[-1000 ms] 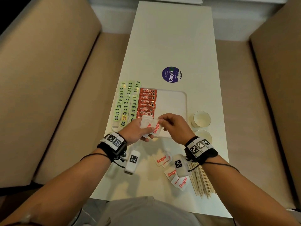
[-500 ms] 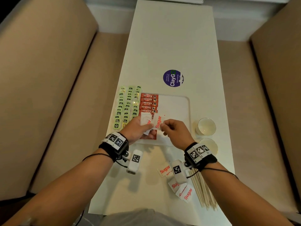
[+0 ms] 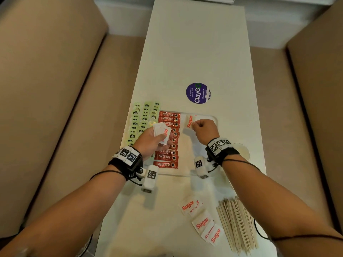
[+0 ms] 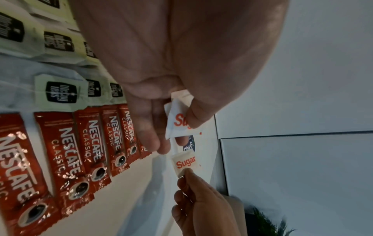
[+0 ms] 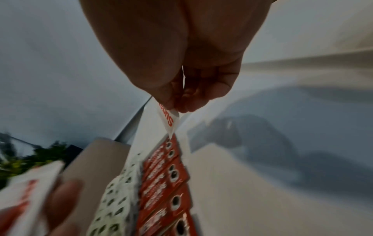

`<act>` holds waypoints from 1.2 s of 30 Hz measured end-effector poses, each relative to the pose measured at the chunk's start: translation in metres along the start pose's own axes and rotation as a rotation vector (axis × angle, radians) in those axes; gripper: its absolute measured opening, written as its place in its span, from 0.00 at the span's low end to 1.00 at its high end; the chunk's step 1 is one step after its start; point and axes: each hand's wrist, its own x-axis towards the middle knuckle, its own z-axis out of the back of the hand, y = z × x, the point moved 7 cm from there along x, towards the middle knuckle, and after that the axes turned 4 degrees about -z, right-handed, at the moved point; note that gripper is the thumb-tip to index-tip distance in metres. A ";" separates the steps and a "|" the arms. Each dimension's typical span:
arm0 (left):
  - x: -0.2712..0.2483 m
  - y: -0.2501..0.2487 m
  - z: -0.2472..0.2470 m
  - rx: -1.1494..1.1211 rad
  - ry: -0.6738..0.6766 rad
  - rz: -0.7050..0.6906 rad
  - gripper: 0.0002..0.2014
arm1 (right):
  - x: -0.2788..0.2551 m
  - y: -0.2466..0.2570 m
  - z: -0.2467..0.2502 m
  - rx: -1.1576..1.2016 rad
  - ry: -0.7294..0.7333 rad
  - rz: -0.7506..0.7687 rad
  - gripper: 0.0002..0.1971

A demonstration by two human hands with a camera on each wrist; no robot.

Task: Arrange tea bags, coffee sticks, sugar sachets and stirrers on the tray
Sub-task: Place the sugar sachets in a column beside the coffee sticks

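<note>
Sugar sachet (image 3: 189,121) pinched in right hand (image 3: 204,129), far end of tray (image 3: 213,117) beside coffee sticks (image 3: 168,141); left hand (image 3: 151,142) grips spare sachets (image 3: 161,129); careless release could skew it.

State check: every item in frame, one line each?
Left hand: holds a fanned stack of white sugar sachets.
Right hand: pinches a single white sugar sachet over the white tray.
Red Nescafe coffee sticks: lined up flat on tray.
Green tea bags: laid in rows.
Loose sugar sachets: on table.
Wooden stirrers: piled on table.
</note>
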 end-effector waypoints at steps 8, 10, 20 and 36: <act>0.013 0.001 0.011 -0.004 -0.089 -0.003 0.10 | 0.044 -0.016 -0.014 -0.171 0.025 -0.106 0.14; 0.016 0.003 0.012 -0.011 -0.086 0.000 0.10 | 0.049 -0.018 -0.017 -0.193 0.020 -0.116 0.15; 0.023 0.010 0.014 -0.036 -0.095 0.012 0.09 | 0.064 -0.018 -0.025 -0.202 0.027 -0.174 0.16; 0.036 0.019 0.013 -0.136 -0.153 0.051 0.06 | 0.065 -0.015 -0.028 -0.233 0.044 -0.169 0.14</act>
